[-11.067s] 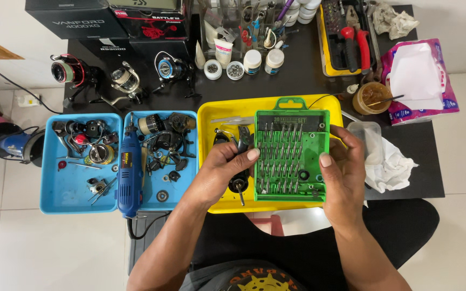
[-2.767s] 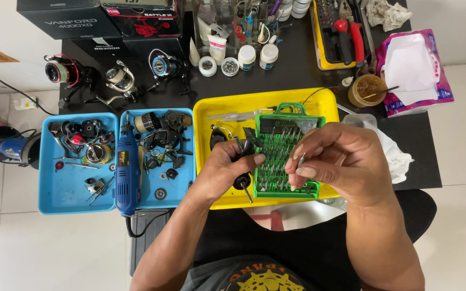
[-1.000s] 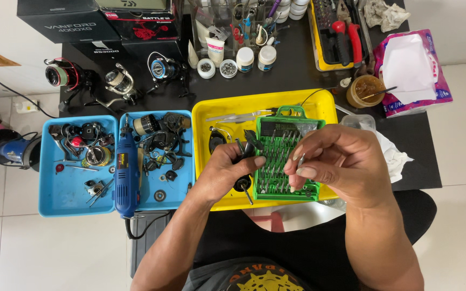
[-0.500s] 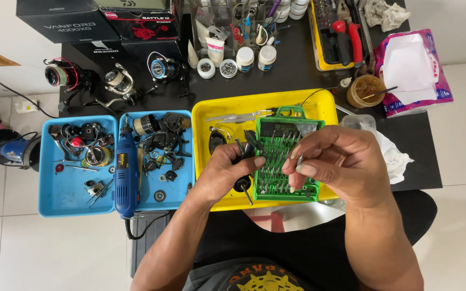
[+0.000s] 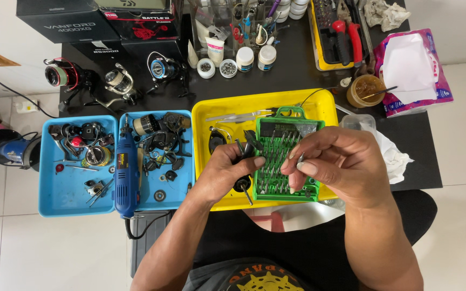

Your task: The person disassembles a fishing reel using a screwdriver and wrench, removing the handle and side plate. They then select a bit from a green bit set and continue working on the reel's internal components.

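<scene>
**Bit in right hand, driver in left, over the yellow tray**

My left hand [image 5: 227,175] is clenched round a black screwdriver handle [image 5: 242,184], its shaft tip poking down over the front rim of the yellow tray [image 5: 219,110]. My right hand [image 5: 333,161] pinches a small metal bit [image 5: 301,158] between thumb and fingertips, held just above the green bit case [image 5: 284,156]. The case lies open inside the yellow tray, right half, with rows of bits standing in their slots; my right hand covers its right edge.

Tweezers [image 5: 238,116] lie across the back of the yellow tray. A dark reel part [image 5: 216,141] sits in the tray just left of my left hand.

Left of the yellow tray are two blue trays [image 5: 55,199] side by side, full of reel parts. A blue rotary tool [image 5: 125,172] lies along the seam between them, cord hanging off the front.

Back of the table [image 5: 297,75]: three fishing reels [image 5: 117,81], black boxes, small jars, a yellow tool tray with red-handled pliers [image 5: 349,37]. To the right: a brown jar [image 5: 366,90], a pink tissue pack [image 5: 413,67], a white cloth [image 5: 395,156] partly behind my right hand.
</scene>
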